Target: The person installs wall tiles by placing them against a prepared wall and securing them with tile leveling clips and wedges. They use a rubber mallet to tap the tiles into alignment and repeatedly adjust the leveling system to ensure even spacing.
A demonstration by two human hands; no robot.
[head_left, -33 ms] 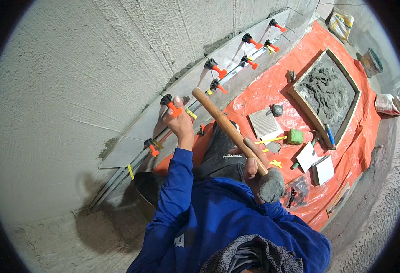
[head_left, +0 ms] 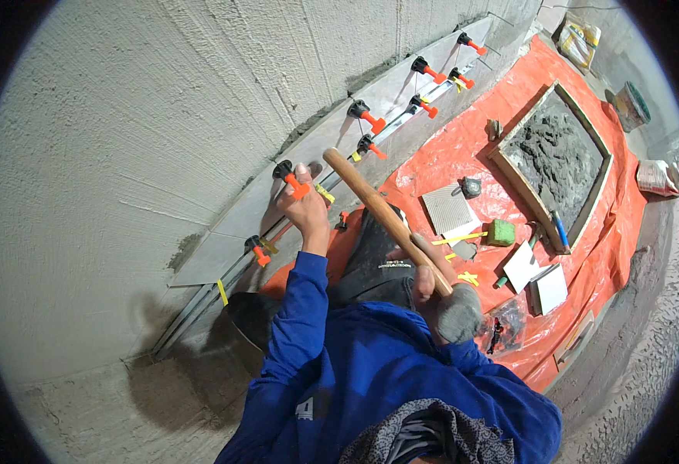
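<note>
My left hand [head_left: 306, 213] is at the row of pale tiles [head_left: 320, 152] on the wall, fingers closed around a black tile leveling clip [head_left: 293, 180] with a red T-shaped handle. More red-and-black clips [head_left: 362, 114] stick out along the tiles. In front of my body, my right hand [head_left: 424, 282] grips a mallet [head_left: 370, 199] by its wooden handle, close to the grey head [head_left: 460, 315]. The handle slants up and left, its free end near the wall and apart from the tiles.
A metal rail [head_left: 188, 319] runs under the tiles, with yellow wedges [head_left: 222, 292] at it. On the orange sheet [head_left: 509, 100] to the right lie a mortar tray [head_left: 608, 174], a green sponge [head_left: 501, 232], white tile pieces [head_left: 549, 290] and a plastic bag [head_left: 511, 325]. A bucket [head_left: 631, 107] stands farther off.
The mallet in my right hand has shifted very slightly left, and its head has turned a little. My left hand stays at the same clip.
</note>
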